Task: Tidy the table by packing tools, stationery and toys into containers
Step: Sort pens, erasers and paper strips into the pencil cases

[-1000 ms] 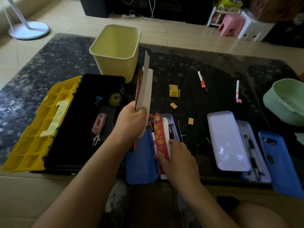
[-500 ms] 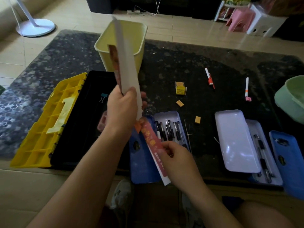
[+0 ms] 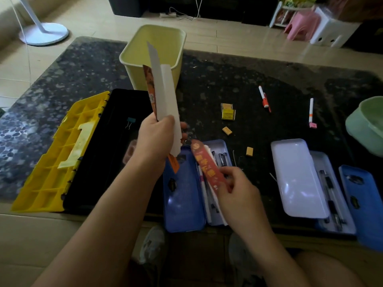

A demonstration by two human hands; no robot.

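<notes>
My left hand (image 3: 158, 139) grips a bundle of long card bookmarks (image 3: 163, 94), white backs showing, held upright above the open black and yellow toolbox (image 3: 62, 154). My right hand (image 3: 236, 189) pinches a red bookmark (image 3: 205, 164) with a white one under it, tilted over the open blue pencil case (image 3: 182, 193), whose tray holds several black pens (image 3: 222, 159). On the dark table lie two marker pens (image 3: 264, 99) (image 3: 310, 110), a small yellow box (image 3: 228, 113) and two small tan erasers (image 3: 227, 130) (image 3: 249, 151).
A pale yellow bin (image 3: 153, 59) stands at the back behind the bookmarks. A second open pencil case (image 3: 296, 181) with pens lies right, its blue lid (image 3: 360, 201) beside it. A green bowl (image 3: 366, 125) sits at the right edge. The toolbox holds a binder clip (image 3: 130, 121).
My left hand has kept the bookmark bundle raised, drifting slightly. My right hand lifted the red bookmark off the blue case's tray, and now holds it tilted over that tray.
</notes>
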